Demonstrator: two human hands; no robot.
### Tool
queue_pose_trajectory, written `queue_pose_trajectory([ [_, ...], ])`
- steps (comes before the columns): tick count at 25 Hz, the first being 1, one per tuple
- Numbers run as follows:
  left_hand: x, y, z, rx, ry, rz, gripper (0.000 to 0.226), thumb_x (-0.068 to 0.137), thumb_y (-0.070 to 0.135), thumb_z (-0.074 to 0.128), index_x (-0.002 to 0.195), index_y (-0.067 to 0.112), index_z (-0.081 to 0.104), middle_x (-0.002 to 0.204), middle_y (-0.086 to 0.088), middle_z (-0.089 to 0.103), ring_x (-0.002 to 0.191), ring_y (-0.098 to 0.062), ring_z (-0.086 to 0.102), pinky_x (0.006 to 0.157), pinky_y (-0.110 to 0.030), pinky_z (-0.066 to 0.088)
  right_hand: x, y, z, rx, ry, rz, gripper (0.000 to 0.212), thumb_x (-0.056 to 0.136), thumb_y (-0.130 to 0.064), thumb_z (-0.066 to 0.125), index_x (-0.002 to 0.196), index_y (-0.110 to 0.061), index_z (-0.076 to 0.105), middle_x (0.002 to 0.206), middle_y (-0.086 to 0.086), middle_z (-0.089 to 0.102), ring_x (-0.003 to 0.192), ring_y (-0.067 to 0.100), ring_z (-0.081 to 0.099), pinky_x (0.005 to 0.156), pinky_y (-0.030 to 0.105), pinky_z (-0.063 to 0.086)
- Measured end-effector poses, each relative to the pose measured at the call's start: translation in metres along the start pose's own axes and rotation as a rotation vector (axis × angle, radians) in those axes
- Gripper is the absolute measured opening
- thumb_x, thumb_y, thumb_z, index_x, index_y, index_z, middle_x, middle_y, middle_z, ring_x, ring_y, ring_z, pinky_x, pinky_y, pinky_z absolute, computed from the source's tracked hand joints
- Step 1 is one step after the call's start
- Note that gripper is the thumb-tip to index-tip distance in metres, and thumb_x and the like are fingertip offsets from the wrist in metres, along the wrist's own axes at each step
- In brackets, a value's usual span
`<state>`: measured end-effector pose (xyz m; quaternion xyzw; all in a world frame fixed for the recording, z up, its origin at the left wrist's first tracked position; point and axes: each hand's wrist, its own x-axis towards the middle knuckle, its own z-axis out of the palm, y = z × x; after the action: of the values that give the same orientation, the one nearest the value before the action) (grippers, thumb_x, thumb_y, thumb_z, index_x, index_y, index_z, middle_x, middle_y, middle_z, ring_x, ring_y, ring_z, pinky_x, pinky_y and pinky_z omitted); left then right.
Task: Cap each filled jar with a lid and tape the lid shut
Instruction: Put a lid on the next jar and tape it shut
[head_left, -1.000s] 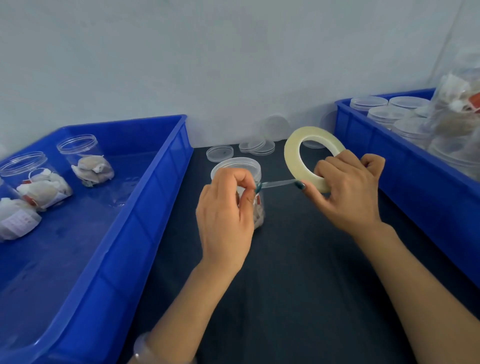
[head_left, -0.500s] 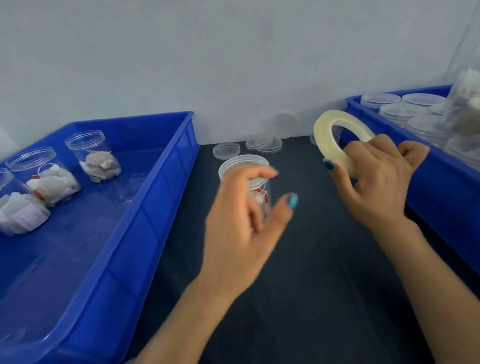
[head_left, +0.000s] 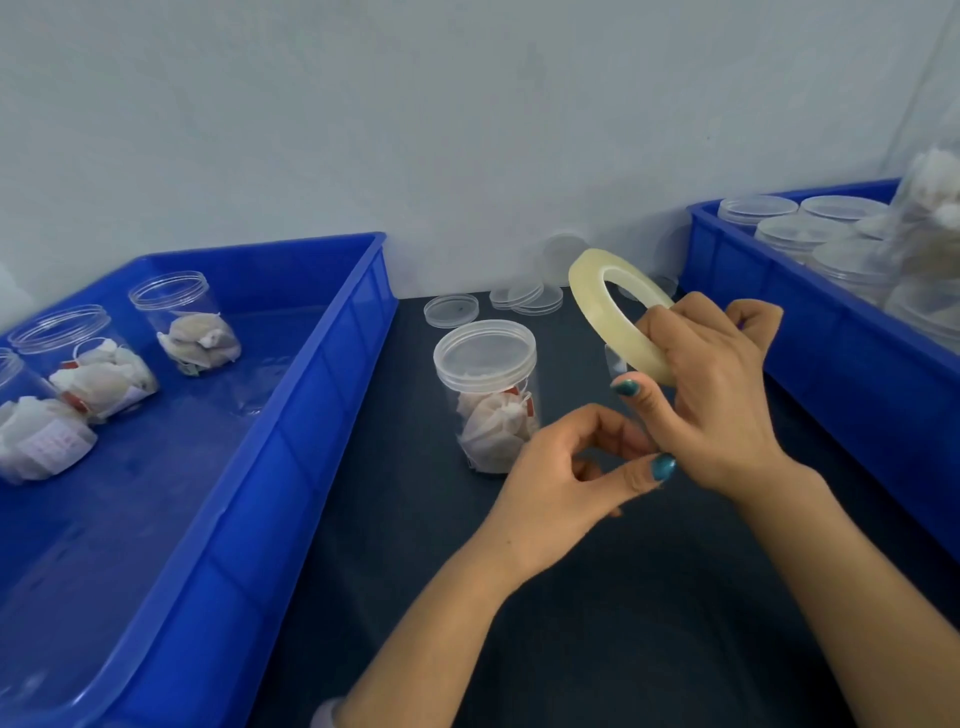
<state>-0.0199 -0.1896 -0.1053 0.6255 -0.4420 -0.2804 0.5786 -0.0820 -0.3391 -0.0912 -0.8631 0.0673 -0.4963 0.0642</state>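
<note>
Capped jar (head_left: 493, 426) stands upright on the dark mat (head_left: 623, 623) between two blue bins (head_left: 291, 467), lid (head_left: 484, 356) seated on top. Right hand (head_left: 711, 395) is raised just right of the jar, fingers curled round the tape roll (head_left: 597, 306). Left hand (head_left: 561, 483) sits just below it with fingers curled and thumb and forefinger tips apart; whether it holds any tape cannot be told. Spare lids (head_left: 451, 310) lie behind the jar

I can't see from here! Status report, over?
Right hand grips tape roll. Left hand empty, fingers curled. Jar capped, untouched. Nothing in the way.
</note>
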Motion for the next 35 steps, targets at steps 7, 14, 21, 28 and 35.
queue_pose_trajectory([
  [7, -0.028, 0.002, -0.021, -0.107, 0.044, -0.052, 0.023, 0.087, 0.034, 0.066, 0.100, 0.016, 0.069, 0.090, 0.004, 0.075, 0.071, -0.002, 0.062, 0.066, -0.020, 0.054, 0.002, 0.001, -0.002, -0.036, -0.066, 0.069, 0.066, 0.099, -0.062, 0.004, 0.078, -0.017, 0.048, 0.070, -0.006, 0.047, 0.076, 0.018, 0.042, 0.079, 0.040, 0.023],
  [14, -0.052, -0.001, -0.043, 0.264, 0.332, -0.004, 0.030, 0.099, 0.016, 0.046, 0.083, 0.027, 0.068, 0.070, 0.002, 0.061, 0.056, -0.007, 0.053, 0.058, -0.022, 0.054, 0.000, 0.003, 0.000, -0.266, -0.144, -0.095, 0.040, 0.099, -0.048, 0.038, 0.084, -0.018, 0.059, 0.076, -0.006, 0.059, 0.079, 0.019, 0.049, 0.081, 0.037, 0.021],
  [21, -0.048, -0.001, -0.047, 0.708, 0.538, 0.169, 0.024, 0.091, 0.040, 0.058, 0.075, 0.024, 0.064, 0.068, 0.010, 0.056, 0.062, -0.014, 0.055, 0.056, -0.030, 0.047, -0.002, -0.005, 0.006, -0.259, -0.092, -0.107, 0.036, 0.097, -0.043, 0.046, 0.079, -0.014, 0.057, 0.065, -0.003, 0.057, 0.056, 0.019, 0.038, 0.078, 0.037, 0.030],
  [28, -0.049, -0.004, -0.067, 0.717, 0.699, 0.160, 0.014, 0.091, 0.022, 0.068, 0.097, 0.027, 0.079, 0.074, 0.011, 0.064, 0.064, -0.010, 0.061, 0.062, -0.020, 0.048, -0.008, -0.003, 0.014, -0.358, -0.028, -0.030, 0.042, 0.098, -0.049, 0.049, 0.076, -0.015, 0.059, 0.059, -0.003, 0.057, 0.058, 0.024, 0.049, 0.081, 0.040, 0.027],
  [35, -0.047, -0.004, -0.075, 0.777, 0.806, 0.247, 0.009, 0.087, 0.017, 0.073, 0.090, 0.024, 0.078, 0.076, 0.012, 0.070, 0.070, -0.007, 0.064, 0.066, -0.017, 0.050, -0.010, -0.014, 0.028, -0.375, 0.064, 0.023, 0.055, 0.099, -0.058, 0.047, 0.065, -0.016, 0.054, 0.060, -0.002, 0.050, 0.061, 0.021, 0.044, 0.077, 0.040, 0.025],
])
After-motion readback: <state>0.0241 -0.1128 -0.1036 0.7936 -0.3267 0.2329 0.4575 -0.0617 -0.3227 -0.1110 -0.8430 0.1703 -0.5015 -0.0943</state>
